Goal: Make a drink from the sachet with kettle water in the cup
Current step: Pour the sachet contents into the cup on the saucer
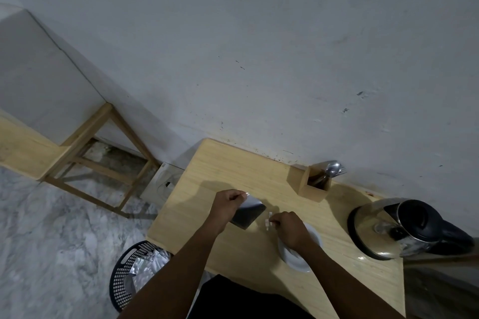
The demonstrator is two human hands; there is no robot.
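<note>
My left hand [228,203] pinches the top corner of a dark, shiny sachet [250,213] and holds it above the wooden table [233,168]. My right hand [290,228] pinches a small white torn-off strip [268,221] just right of the sachet. Under my right hand lies a white saucer [300,254]; the cup is hidden by the hand, if it is there. A steel kettle [394,228] with a black handle and lid stands at the table's right end.
A wooden holder [311,184] with spoons stands against the wall behind the hands. A black mesh bin [129,274] holding foil wrappers sits on the floor at the table's left corner. A wooden stool frame [103,160] stands further left.
</note>
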